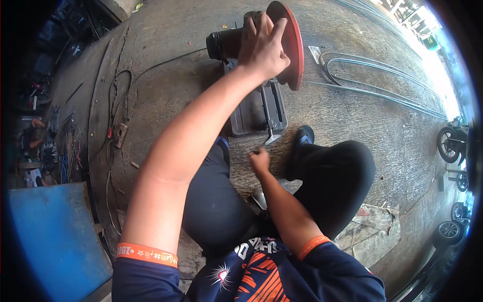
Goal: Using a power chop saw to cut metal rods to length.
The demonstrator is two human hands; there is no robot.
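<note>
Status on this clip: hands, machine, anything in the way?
Left hand at the cut-off saw, beside its red disc; grip unclear. Right hand curled near the crank handle. Left forearm hides part of the saw.

One left hand (262,53) and one right hand (259,161) are seen, with two orange cuffs (147,254). One saw (249,111) with one red disc (296,45) is seen far, one blue panel (55,231) near left.
</note>
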